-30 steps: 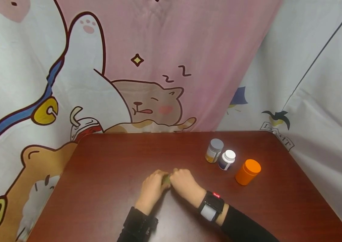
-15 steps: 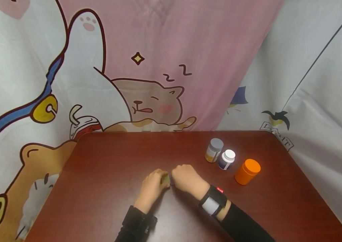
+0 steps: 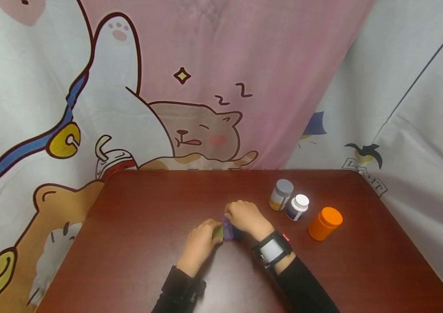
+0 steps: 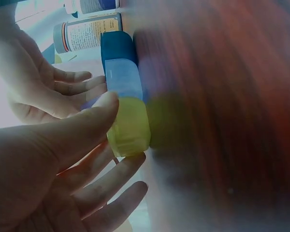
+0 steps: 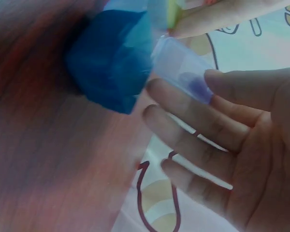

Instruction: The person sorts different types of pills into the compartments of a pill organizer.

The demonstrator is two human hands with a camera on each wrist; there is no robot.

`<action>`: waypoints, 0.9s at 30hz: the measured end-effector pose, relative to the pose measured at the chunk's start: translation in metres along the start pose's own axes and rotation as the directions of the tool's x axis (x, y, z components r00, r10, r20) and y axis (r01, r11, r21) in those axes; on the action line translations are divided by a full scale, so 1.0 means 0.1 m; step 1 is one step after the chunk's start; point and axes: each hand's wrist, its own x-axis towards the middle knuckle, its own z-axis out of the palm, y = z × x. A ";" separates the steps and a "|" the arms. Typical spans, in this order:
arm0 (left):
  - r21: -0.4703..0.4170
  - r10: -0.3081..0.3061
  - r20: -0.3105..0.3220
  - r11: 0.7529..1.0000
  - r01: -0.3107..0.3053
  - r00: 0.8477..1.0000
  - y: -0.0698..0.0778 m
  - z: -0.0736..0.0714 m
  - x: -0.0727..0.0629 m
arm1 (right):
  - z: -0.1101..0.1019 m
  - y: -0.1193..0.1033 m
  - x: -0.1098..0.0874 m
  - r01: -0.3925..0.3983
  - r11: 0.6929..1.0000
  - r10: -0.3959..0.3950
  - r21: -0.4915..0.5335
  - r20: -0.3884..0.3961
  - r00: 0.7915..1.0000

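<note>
A small pill organizer [image 3: 228, 232] lies on the table, its compartments coloured yellow-green, purple and blue. My left hand [image 3: 198, 244] holds its yellow-green end [image 4: 130, 130], thumb on top and fingertips at the near end. The purple compartment's lid [image 5: 181, 65] stands raised. With thumb and fingers, my right hand [image 3: 249, 218] pinches that lid's edge, the other fingers loosely extended beside the blue compartment [image 5: 108, 58]. From the head view, my right hand covers part of the blue end. What the compartments contain is hidden.
Toward the back right stand a grey-capped bottle [image 3: 281, 195], a white-capped bottle [image 3: 297, 207] and an orange bottle [image 3: 324, 224] on the brown table [image 3: 147, 208]. A printed cloth [image 3: 205, 52] hangs behind the table's far edge.
My right hand has moved up and away from my left, and the purple lid has come open. More of the pill organizer shows. My left hand keeps its hold.
</note>
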 end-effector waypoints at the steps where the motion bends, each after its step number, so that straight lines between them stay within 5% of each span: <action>1: 0.003 0.001 -0.001 1.000 -0.001 1.000 0.00 0.00 0.00 | 0.01 0.01 0.00 0.002 1.000 -0.002 0.007 -0.009 1.000; 15: 0.026 -0.009 -0.001 1.000 0.009 1.000 0.04 0.00 -0.03 | 0.08 0.19 -0.38 0.045 0.998 -0.037 0.044 -0.183 0.982; 27: 0.056 -0.007 -0.017 0.998 0.008 1.000 0.04 0.00 -0.03 | -0.13 0.51 -0.89 -0.080 0.995 0.094 0.058 -0.290 0.952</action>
